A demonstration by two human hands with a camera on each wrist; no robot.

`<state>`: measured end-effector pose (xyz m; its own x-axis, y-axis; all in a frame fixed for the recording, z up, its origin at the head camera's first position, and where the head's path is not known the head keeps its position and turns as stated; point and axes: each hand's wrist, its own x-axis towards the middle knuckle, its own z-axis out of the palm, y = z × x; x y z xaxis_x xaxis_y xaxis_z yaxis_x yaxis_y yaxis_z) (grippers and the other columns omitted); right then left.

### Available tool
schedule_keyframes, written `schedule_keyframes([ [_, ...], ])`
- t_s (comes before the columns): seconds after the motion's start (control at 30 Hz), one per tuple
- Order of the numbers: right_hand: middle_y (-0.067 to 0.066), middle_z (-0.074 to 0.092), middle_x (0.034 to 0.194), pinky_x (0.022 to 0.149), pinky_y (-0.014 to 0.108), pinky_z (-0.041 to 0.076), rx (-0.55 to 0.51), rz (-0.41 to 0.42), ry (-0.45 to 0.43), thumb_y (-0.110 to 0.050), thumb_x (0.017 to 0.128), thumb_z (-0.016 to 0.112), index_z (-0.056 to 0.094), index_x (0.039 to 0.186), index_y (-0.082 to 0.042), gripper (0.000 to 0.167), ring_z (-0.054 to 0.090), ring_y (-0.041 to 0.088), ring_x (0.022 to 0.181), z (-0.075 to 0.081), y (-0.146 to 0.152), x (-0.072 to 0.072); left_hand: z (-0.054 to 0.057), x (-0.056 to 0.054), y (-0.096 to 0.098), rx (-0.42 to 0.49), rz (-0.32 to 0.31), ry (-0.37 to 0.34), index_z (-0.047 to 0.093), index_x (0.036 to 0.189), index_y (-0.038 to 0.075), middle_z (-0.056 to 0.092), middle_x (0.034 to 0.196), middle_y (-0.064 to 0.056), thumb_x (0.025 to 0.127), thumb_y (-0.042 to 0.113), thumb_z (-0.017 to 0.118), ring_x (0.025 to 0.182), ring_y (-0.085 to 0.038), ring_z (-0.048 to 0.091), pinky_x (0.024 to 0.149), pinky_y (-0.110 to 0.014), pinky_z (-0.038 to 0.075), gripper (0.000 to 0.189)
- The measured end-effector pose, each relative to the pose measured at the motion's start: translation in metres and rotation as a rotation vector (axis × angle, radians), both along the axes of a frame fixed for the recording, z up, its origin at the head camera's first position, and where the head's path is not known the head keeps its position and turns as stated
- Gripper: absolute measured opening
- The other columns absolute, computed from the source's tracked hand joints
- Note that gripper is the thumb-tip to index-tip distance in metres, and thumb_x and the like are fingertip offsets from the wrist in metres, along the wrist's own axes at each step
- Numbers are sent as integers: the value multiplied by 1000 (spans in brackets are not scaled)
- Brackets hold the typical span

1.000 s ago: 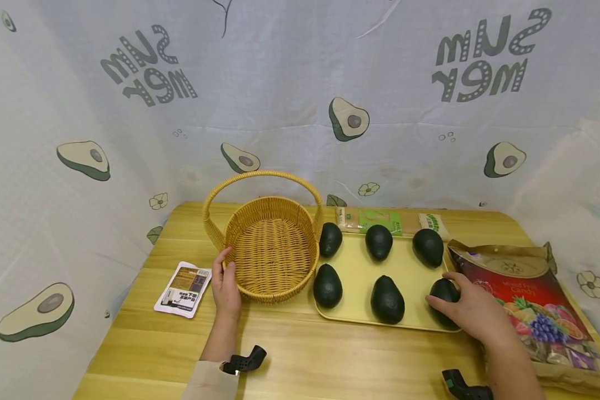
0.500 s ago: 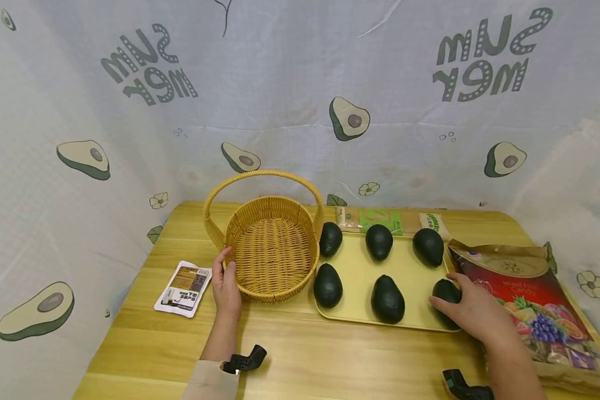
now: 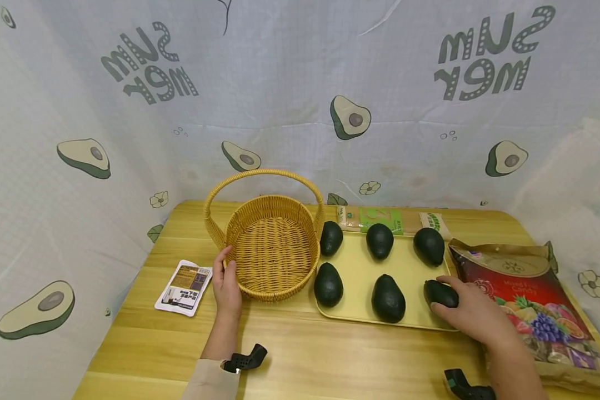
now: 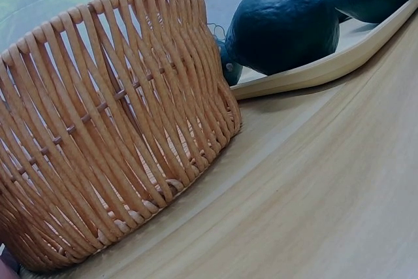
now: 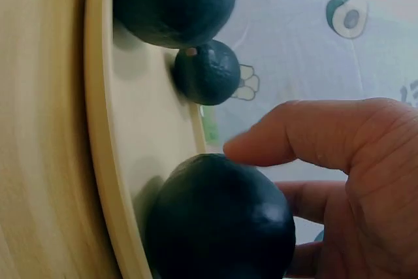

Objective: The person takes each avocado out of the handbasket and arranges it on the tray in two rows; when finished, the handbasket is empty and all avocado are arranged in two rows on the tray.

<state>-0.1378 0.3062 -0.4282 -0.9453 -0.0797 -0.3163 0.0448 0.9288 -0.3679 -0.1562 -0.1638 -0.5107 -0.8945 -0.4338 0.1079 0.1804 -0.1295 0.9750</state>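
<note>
My right hand [image 3: 475, 311] holds a dark green avocado [image 3: 440, 293] at the near right corner of the pale yellow tray [image 3: 357, 266]. In the right wrist view the thumb [image 5: 264, 145] lies along the avocado's side, and the other fingers are partly hidden behind it. Several more avocados, among them one front-middle avocado [image 3: 388, 299], lie in two rows on the tray. My left hand [image 3: 227, 289] rests against the left side of a round wicker basket [image 3: 275, 255] with a tall handle, its fingers fairly straight at the rim. Nothing lies in the basket.
A red and gold candy bag [image 3: 535, 311] lies right of the tray, under the right forearm. Behind the tray is a long flat noodle-like packet [image 3: 380, 219]. A small white packet [image 3: 184, 289] lies left of the basket. A printed curtain [image 3: 280, 111] hangs behind the table.
The avocado in my right hand has turned so that it lies more sideways, and it has shifted slightly left and up. The left hand and basket have not moved.
</note>
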Motion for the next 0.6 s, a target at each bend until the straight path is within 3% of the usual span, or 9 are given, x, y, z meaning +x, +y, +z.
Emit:
schedule_keyframes([
  [0.13,49,38,141,90,73,43,-9,-20,-14,-43,98,63,34,149,10,79,39,69,124,2,3,1,0,0,0,-6,3,6,44,143,-2,30,165,-9,107,10,37,159,-25,11,128,-50,10,39],
  [0.4,48,37,142,93,74,40,19,-63,-27,-55,97,60,31,151,10,89,38,68,125,4,5,0,1,-1,0,0,11,13,44,143,-2,33,163,-9,106,9,37,157,-23,17,127,-48,14,39],
  [0.6,48,35,145,97,78,35,17,-67,-33,-57,96,60,30,152,8,91,28,72,131,3,4,-1,1,-1,0,0,10,20,44,143,-3,34,162,-10,106,9,37,158,-23,16,127,-49,13,39],
])
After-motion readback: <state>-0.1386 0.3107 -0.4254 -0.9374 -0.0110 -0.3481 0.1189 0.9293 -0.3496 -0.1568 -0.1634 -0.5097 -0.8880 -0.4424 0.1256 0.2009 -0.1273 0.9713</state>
